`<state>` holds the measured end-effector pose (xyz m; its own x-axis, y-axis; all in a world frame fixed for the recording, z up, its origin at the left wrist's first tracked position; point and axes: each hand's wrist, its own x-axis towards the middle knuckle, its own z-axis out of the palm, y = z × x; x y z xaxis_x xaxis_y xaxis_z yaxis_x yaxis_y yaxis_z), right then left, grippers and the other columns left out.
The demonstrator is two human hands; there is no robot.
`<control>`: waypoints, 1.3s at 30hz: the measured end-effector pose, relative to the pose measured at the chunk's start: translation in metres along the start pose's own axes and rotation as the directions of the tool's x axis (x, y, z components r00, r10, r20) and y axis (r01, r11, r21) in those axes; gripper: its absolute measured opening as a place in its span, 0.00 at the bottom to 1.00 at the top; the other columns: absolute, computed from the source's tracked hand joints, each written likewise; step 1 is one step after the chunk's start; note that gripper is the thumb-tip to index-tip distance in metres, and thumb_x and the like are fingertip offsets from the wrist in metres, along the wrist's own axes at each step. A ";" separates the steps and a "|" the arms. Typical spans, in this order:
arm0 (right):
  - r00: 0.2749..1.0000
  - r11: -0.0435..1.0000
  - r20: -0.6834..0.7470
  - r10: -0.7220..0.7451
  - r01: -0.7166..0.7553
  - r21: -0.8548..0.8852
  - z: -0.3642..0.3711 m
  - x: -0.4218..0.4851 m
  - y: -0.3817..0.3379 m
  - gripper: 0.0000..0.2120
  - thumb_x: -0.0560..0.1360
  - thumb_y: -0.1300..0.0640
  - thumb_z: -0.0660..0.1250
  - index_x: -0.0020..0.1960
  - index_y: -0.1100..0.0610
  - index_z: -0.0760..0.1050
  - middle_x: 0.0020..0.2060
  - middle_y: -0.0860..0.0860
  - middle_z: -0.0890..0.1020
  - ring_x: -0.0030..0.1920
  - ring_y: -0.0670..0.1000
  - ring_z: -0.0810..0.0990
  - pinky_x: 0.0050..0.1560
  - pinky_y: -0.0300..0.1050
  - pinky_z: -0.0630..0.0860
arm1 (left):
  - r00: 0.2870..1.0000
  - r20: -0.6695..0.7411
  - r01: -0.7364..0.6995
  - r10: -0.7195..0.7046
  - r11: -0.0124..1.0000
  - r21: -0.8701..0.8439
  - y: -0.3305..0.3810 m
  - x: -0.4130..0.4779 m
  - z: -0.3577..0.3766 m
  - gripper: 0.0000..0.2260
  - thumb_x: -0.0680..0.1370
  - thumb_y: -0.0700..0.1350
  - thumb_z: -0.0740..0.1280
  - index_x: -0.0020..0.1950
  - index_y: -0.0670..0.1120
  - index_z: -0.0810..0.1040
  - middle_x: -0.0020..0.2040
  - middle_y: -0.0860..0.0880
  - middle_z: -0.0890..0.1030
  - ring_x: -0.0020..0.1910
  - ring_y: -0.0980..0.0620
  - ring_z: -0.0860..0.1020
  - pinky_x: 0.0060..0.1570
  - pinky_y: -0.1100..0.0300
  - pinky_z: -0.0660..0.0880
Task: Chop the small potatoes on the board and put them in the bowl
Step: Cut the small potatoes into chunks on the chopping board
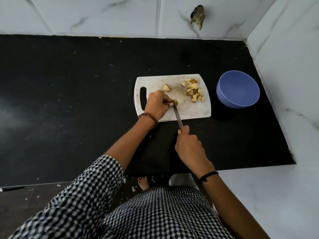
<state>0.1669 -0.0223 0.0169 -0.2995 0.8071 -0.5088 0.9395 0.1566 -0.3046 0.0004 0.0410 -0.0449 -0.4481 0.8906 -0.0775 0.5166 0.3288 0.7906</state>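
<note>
Mid-frame, a potato piece (175,101) is pinched on the white chopping board (189,112) by the curled left hand (156,105), whose fingertips (170,104) are best kept tucked back from the knife (178,117) gripped in the closed right hand (188,144) (blue bowl (238,91) at right seemingly unfilled)

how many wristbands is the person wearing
2: a bead bracelet on the left wrist, a black band on the right wrist. None seems hidden.
</note>
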 end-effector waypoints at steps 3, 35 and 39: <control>0.999 1.000 0.038 0.005 -0.005 -0.011 -0.005 -0.005 0.004 0.11 0.85 0.49 0.47 0.58 0.54 0.62 0.52 0.58 0.76 0.51 0.59 0.78 0.51 0.59 0.77 | 1.000 0.000 0.013 -0.013 1.000 -0.024 0.000 -0.002 0.000 0.09 0.71 0.42 0.75 0.49 0.41 0.83 0.44 0.51 0.84 0.41 0.62 0.78 0.44 0.77 0.73; 0.999 0.907 0.026 0.020 -0.030 0.419 -0.045 0.022 0.036 0.17 0.83 0.40 0.52 0.56 0.52 0.69 0.49 0.57 0.76 0.39 0.51 0.75 0.39 0.49 0.73 | 0.989 0.087 0.136 -0.117 0.956 -0.260 0.030 -0.008 0.000 0.06 0.73 0.43 0.74 0.45 0.41 0.84 0.39 0.47 0.85 0.38 0.56 0.83 0.45 0.65 0.80; 1.000 0.890 0.004 0.019 -0.018 0.456 -0.041 0.034 0.034 0.17 0.82 0.39 0.52 0.54 0.51 0.69 0.46 0.55 0.76 0.38 0.51 0.76 0.41 0.51 0.76 | 0.987 0.065 0.157 -0.145 0.955 -0.253 0.019 -0.006 0.007 0.08 0.73 0.44 0.74 0.48 0.41 0.83 0.42 0.49 0.85 0.40 0.58 0.83 0.45 0.66 0.80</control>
<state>0.1952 0.0331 0.0222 -0.2823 0.8078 -0.5174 0.7657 -0.1352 -0.6289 0.0180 0.0445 -0.0332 -0.4701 0.8519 -0.2308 0.2386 0.3744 0.8960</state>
